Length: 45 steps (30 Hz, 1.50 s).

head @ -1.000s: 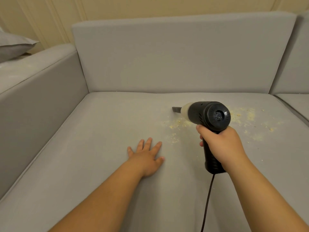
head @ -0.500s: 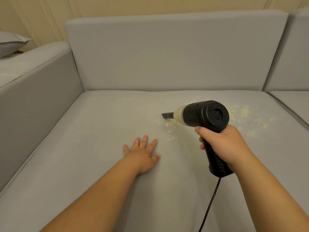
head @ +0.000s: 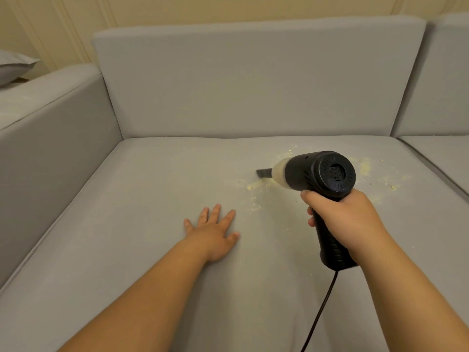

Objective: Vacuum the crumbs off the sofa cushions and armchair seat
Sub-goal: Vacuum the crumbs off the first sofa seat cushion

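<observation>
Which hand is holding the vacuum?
The right hand grips the black vacuum; the left hand lies flat on the cushion.

Home living room indicated: grey upholstered sofa (head: 253, 80) with seat cushion (head: 152, 199) and armrest (head: 50, 118), cream panelled wall (head: 76, 21) behind, possibly pillow (head: 15, 64) seen at far left.

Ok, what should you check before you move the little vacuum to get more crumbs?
1. Right hand grips the handheld vacuum: ok.
2. Nozzle down at the seat cushion: ok.
3. Left hand flat, away from the nozzle: ok.
4. Cord hanging free: ok.
5. Crumbs all gone: not ok, more lie right of the vacuum.
6. Vacuum running: cannot tell.
</observation>
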Motion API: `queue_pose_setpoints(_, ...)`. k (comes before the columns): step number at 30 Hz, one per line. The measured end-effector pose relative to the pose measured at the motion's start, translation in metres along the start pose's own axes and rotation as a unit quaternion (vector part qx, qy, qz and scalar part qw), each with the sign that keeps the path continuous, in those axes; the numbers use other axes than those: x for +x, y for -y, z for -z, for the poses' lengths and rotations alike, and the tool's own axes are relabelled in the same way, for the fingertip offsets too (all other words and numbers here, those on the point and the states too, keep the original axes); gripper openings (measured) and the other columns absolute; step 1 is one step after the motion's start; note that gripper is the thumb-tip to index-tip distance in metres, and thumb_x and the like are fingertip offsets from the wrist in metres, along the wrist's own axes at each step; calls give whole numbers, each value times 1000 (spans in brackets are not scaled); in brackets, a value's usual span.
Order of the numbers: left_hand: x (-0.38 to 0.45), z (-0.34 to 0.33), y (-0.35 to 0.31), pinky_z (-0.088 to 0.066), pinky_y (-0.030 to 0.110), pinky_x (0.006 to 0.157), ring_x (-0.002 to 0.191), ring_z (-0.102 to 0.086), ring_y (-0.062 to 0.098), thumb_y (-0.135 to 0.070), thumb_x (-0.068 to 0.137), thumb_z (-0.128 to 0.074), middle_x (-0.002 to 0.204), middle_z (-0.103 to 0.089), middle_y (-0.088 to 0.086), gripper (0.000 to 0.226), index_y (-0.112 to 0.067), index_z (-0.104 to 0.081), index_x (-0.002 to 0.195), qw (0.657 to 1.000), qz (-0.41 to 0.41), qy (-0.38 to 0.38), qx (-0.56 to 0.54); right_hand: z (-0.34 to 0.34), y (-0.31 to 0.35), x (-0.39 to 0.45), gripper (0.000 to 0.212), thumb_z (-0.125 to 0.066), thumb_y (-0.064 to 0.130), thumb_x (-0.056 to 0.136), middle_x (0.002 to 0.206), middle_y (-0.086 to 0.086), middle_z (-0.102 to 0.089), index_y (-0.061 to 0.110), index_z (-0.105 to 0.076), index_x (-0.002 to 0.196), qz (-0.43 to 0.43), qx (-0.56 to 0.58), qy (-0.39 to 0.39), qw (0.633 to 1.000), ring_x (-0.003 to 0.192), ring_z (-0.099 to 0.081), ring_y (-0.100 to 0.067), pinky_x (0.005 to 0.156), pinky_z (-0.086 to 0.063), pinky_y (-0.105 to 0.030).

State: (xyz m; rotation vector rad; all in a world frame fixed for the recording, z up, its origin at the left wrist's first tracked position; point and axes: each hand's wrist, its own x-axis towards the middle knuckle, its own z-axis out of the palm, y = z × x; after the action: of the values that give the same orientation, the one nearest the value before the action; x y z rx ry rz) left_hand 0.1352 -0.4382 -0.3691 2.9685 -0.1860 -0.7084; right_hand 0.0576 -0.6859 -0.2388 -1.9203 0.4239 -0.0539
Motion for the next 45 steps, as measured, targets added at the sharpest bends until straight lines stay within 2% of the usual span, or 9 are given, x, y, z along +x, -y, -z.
queue_pose_setpoints(3, 0, 0, -1, 5, 70, 121, 158, 19, 23, -66, 104, -23, 171, 23, -9, 67, -51, 10, 161, 1000, 1, 2, 3, -1, -1, -3, 9, -75, 30, 87, 74, -5, -75, 22, -71, 86, 11, -17, -26, 999, 76, -77, -24, 77, -61, -44)
queue_pose_setpoints(10, 2, -1, -1, 5, 70, 120, 158, 19, 24, -67, 104, -23, 171, 23, -8, 68, -51, 11, 160, 1000, 4, 1, 4, 5, 4, -10, 14, -77, 30, 88, 84, -10, -78, 18, -74, 95, -3, 0, 47, 999, 63, -76, -15, 71, -59, -38)
queue_pose_setpoints(13, 2, -1, 0, 4, 70, 120, 158, 18, 23, -67, 104, -23, 171, 23, -9, 68, -51, 11, 160, 1000, 4, 1, 6, 4, 3, -12, 15, -76, 30, 88, 86, -10, -77, 17, -74, 94, -4, 9, 22, 1000, 63, -76, -13, 69, -58, -36)
queue_pose_setpoints(18, 0, -1, 0, 4, 70, 120, 158, 19, 23, -66, 104, -24, 171, 23, -9, 68, -50, 11, 161, 1000, 4, 0, 5, -6, 1, -13, 10, -75, 29, 88, 81, -10, -76, 20, -72, 92, 4, -1, 21, 1000, 71, -77, -19, 76, -62, -42)
queue_pose_setpoints(27, -1, 1, 1, 4, 70, 120, 158, 19, 23, -67, 104, -23, 171, 23, -9, 68, -51, 10, 160, 1000, 1, 2, 1, -15, 4, -12, 16, -76, 30, 90, 86, -11, -76, 14, -73, 92, 15, -9, 54, 998, 65, -76, -16, 63, -54, -29)
queue_pose_setpoints(38, -1, 5, 8, 1, 67, 122, 159, 14, 22, -67, 103, -25, 172, 18, -9, 68, -51, 7, 161, 1000, -8, 8, -3, -8, 8, -18, 17, -76, 31, 90, 81, -8, -77, 15, -73, 94, 22, -9, 73, 997, 64, -75, -14, 70, -56, -34)
queue_pose_setpoints(42, -2, 3, 9, 1, 67, 123, 159, 15, 23, -67, 103, -25, 172, 19, -7, 69, -49, 7, 161, 1000, -10, 9, 10, -5, 9, -23, 16, -76, 31, 90, 82, -8, -77, 16, -73, 93, 16, -21, 94, 995, 64, -75, -13, 68, -54, -32)
queue_pose_setpoints(45, -1, 2, 8, 1, 67, 122, 159, 14, 23, -68, 103, -26, 172, 19, -7, 70, -49, 7, 162, 1000, -10, 7, 11, -9, 8, -24, 12, -76, 32, 89, 81, -6, -77, 21, -73, 92, 17, -22, 65, 998, 66, -76, -15, 67, -56, -32)
